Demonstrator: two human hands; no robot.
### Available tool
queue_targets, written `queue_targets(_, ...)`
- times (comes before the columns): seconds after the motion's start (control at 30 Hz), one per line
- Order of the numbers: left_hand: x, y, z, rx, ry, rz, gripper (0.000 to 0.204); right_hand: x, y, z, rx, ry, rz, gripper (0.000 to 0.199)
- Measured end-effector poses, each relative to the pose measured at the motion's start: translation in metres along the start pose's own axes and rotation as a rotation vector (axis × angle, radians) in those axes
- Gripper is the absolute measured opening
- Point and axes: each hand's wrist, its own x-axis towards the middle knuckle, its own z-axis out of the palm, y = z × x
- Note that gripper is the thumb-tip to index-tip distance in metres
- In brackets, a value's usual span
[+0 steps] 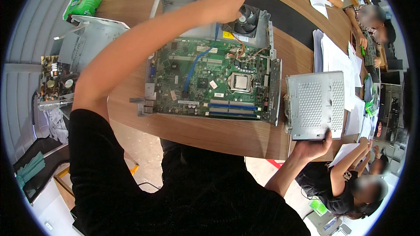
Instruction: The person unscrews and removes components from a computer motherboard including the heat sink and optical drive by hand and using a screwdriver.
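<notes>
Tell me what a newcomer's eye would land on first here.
First, the green motherboard in its open metal computer case, in the middle of the wooden table. The left hand reaches across it to the black cooling fan at the far edge. The right hand holds a perforated grey metal drive cage at the table's right.

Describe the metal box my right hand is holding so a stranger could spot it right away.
On the wooden table, look right of the open computer case with the green motherboard. The drive cage sits at the near edge, gripped below by the right hand. Unlike the white papers beside it, it is grey perforated metal.
</notes>
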Motion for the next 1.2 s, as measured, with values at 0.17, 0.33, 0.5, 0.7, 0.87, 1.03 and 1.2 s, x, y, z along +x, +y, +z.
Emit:
queue_targets(0.17,0.014,-0.005,-0.003,-0.179,-0.286,-0.056,0.035,0.020,-0.003,0.011,-0.096,-0.020,-0.082,0.051)
queue_targets(0.33,0.011,0.002,-0.014,-0.393,-0.280,-0.016,0.030,0.057,0.014,0.056,-0.216,-0.085,-0.098,0.050)
queue_targets(0.5,-0.028,-0.009,-0.038,-0.413,-0.200,0.267,0.034,0.080,0.050,0.118,-0.367,-0.150,-0.226,0.050)
queue_targets(0.7,-0.044,-0.028,-0.058,-0.557,-0.506,0.443,0.022,0.091,0.083,0.132,-0.536,-0.240,-0.242,0.051)
queue_targets(0.87,-0.047,-0.038,-0.049,-0.543,-0.532,0.620,0.018,0.082,0.107,0.124,-0.594,-0.381,-0.385,0.050)
queue_targets(1.03,-0.038,-0.039,-0.045,-0.534,-0.573,0.496,0.013,0.068,0.114,0.123,-0.593,-0.496,-0.445,0.051)
queue_targets(1.2,-0.033,-0.036,-0.038,-0.639,-0.543,0.400,0.013,0.060,0.113,0.127,-0.659,-0.441,-0.469,0.050)
